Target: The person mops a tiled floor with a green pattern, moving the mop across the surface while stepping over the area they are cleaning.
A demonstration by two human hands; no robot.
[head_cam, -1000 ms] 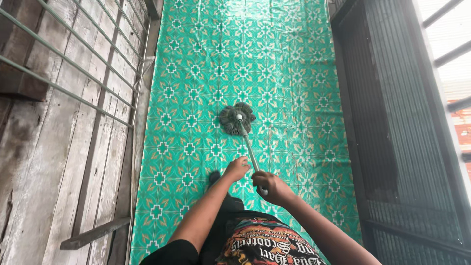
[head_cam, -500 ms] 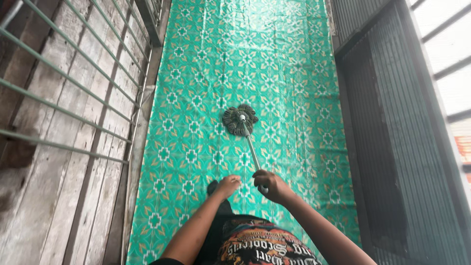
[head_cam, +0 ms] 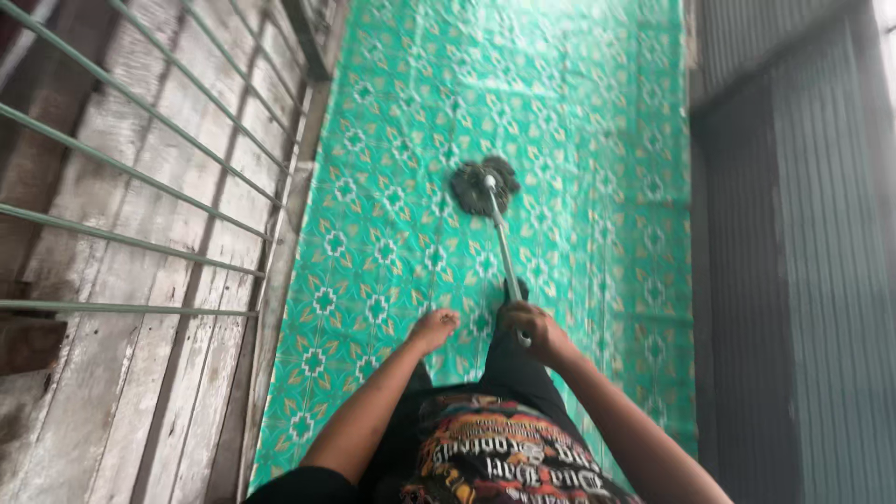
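Note:
My right hand [head_cam: 537, 330] grips the near end of a thin metal mop handle [head_cam: 502, 247]. The handle runs away from me to a dark grey round mop head [head_cam: 483, 184] that rests on the green patterned floor covering [head_cam: 401, 140]. My left hand [head_cam: 434, 327] hovers off the handle, a little to its left, fingers loosely curled and holding nothing. My dark trouser leg and foot show under the right hand.
A weathered wooden plank wall [head_cam: 121, 280] with green metal bars [head_cam: 140, 173] lines the left side. Dark corrugated metal sheeting [head_cam: 793, 233] borders the right. The floor strip between them is narrow.
My left hand has let go of the handle and sits beside it. The mop head has slid farther away and to the right, and my leg has stepped forward.

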